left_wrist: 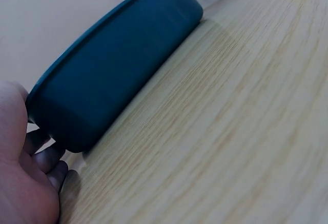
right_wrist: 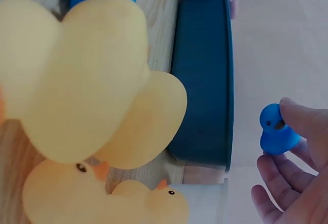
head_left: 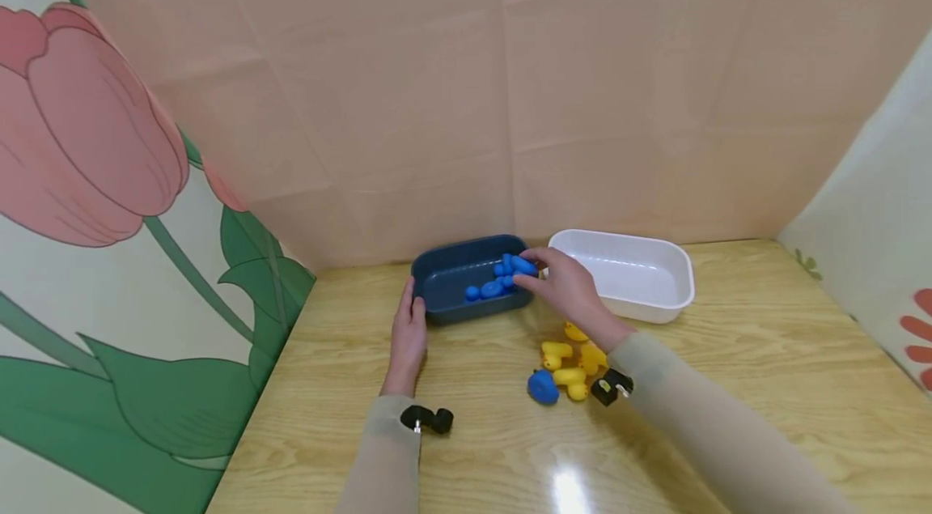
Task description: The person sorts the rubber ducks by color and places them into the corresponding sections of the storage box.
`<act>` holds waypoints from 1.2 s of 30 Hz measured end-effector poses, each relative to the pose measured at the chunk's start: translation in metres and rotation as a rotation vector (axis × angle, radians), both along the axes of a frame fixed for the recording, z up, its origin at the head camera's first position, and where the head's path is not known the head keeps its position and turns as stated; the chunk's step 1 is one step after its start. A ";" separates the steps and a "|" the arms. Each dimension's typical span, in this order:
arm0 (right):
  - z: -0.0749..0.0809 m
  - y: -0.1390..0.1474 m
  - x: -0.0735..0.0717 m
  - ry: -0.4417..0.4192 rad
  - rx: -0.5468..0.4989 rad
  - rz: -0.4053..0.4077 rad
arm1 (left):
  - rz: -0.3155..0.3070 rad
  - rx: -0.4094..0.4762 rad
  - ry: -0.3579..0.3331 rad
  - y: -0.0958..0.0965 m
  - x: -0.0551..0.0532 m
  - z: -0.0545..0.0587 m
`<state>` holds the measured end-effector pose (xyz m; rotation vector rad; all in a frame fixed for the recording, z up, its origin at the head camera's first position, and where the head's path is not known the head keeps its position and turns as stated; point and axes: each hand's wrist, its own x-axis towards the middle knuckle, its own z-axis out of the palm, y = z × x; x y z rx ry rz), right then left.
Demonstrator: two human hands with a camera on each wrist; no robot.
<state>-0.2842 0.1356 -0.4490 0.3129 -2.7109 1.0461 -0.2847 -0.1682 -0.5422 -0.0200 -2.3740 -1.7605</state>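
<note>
My left hand [head_left: 409,336] rests against the left end of a dark blue tray [head_left: 447,283], its fingers straight along the outside wall. In the left wrist view the thumb lies by the rim and the other fingers partly pass behind the end. Over the tray's right end, my right hand [head_left: 571,285] pinches a small blue rubber duck [right_wrist: 277,134] between thumb and fingers, above the rim. Several other blue ducks [head_left: 491,290] lie inside the tray, toward its right and front.
A white tray [head_left: 644,267] stands just right of the dark one. In front of them, several yellow ducks [head_left: 570,377] lie grouped on the wooden table [head_left: 480,449], with one blue duck [head_left: 542,387] at their left. A beige cloth [head_left: 408,133] hangs behind.
</note>
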 end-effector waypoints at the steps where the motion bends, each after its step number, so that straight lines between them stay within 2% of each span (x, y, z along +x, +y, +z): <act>1: 0.000 -0.001 -0.002 -0.002 0.001 0.000 | 0.001 -0.001 0.000 0.000 0.000 0.000; 9: -0.003 -0.006 -0.014 -0.020 0.004 -0.002 | 0.006 0.001 -0.001 0.000 0.002 0.001; 21: -0.007 -0.010 -0.020 -0.042 -0.011 -0.014 | -0.001 0.008 0.003 0.003 0.003 0.003; 36: -0.005 -0.005 -0.015 -0.008 -0.009 -0.023 | 0.006 -0.008 0.004 0.002 0.001 0.000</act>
